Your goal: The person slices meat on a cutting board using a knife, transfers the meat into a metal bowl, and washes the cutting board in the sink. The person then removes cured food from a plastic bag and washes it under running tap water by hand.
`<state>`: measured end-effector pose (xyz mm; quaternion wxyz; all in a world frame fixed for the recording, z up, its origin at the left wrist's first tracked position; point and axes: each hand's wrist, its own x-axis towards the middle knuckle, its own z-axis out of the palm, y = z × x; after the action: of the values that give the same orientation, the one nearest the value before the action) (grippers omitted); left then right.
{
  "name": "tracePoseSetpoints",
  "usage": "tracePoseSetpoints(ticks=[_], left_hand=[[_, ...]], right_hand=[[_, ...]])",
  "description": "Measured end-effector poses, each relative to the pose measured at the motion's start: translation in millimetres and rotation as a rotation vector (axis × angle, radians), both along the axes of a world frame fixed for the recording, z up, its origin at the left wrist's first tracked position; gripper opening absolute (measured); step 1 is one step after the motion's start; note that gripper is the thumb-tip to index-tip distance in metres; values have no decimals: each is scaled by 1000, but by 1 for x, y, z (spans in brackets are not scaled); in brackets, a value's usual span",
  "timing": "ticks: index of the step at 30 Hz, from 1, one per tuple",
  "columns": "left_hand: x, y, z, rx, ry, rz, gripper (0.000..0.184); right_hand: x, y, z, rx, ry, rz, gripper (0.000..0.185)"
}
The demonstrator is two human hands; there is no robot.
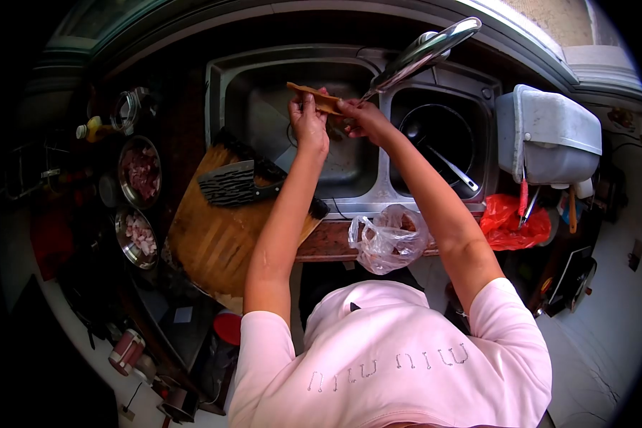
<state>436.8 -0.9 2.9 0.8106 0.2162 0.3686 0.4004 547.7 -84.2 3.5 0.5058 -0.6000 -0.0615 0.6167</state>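
Over the left basin of the steel sink (218, 114), a long, flat orange-brown strip (321, 100) is held up between my two hands; its exact kind cannot be made out. My left hand (309, 127) grips it near the middle, thumb against its near face. At the strip's right end, the fingers of my right hand (364, 120) are closed on it, close to the faucet (424, 55). Left of my left forearm, a cleaver (228, 184) with a dark patterned blade lies on the wooden cutting board (203, 239).
Two steel bowls hold cut meat (141, 171) and pale pieces (140, 234) at the left. A dark pan (442, 128) with a ladle sits in the right basin. A clear plastic bag (389, 239) hangs over the counter edge, near a red bag (513, 225) and a grey-white container (549, 132).
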Motion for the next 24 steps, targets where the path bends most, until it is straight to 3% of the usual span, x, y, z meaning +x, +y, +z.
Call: tracePoseSetpoints(ticks=[7,10,13,16,22,24], left_hand=[[-3,-7,9,6,-7,1,17],[-6,-7,5,-20,10,0,18],[-11,-4,1,-121,43,37,19],[-15,-4,-3,-152,43,55,20],[-15,-5,-16,-148,52,59,22],[-16,-3,-15,-192,79,83,23]], right_hand=[[-10,5,-41,208,-397,30,16],[-12,1,-40,130,-470,90,20],[-10,-3,-42,125,-131,-15,30],[-7,-9,-34,188,36,-11,33],[-16,-7,-22,165,-372,126,45],[-12,-4,-24,144,-217,101,45]])
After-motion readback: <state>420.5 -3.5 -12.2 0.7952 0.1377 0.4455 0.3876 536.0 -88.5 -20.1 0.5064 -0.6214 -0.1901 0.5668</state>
